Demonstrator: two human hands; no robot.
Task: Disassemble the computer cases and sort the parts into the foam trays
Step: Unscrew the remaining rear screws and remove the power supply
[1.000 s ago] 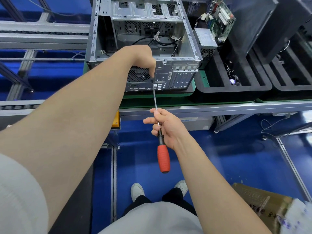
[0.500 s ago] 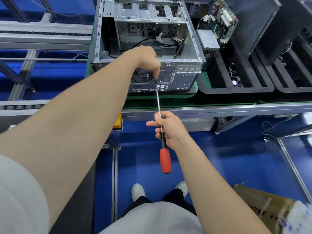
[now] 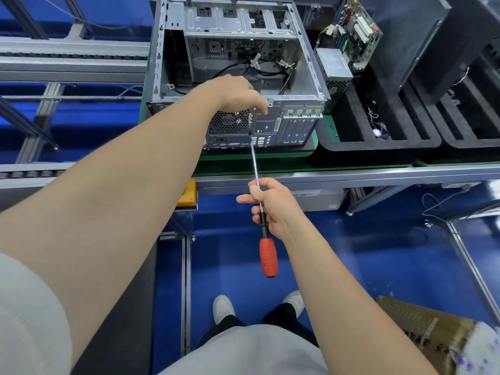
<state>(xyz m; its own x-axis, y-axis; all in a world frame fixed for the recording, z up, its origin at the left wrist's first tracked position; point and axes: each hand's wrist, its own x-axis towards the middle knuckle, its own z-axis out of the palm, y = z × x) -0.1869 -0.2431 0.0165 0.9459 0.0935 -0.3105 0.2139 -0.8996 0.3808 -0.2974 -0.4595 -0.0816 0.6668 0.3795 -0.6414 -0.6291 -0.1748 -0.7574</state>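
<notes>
Ahead of the right grip (image 3: pixel 273 207), clamped round the black collar and steel shaft of a long screwdriver (image 3: pixel 268 257), the tip meets the rear panel (image 3: pixel 270 125) of the open computer case (image 3: pixel 305 77) on the table (image 3: pixel 351 174). It lands just below the left grip (image 3: pixel 238 96), beside the round perforated fan grille (image 3: pixel 230 121). Left fingers bend over the thin sheet-steel rim; whether they clamp it I cannot tell. Likely a screw: hold the shaft square and press in, with the ribbed red handle hanging free. Right of both grips, a black foam tray (image 3: pixel 378 147) holds a boxy power supply (image 3: pixel 334 66) and a green motherboard (image 3: pixel 357 41).
</notes>
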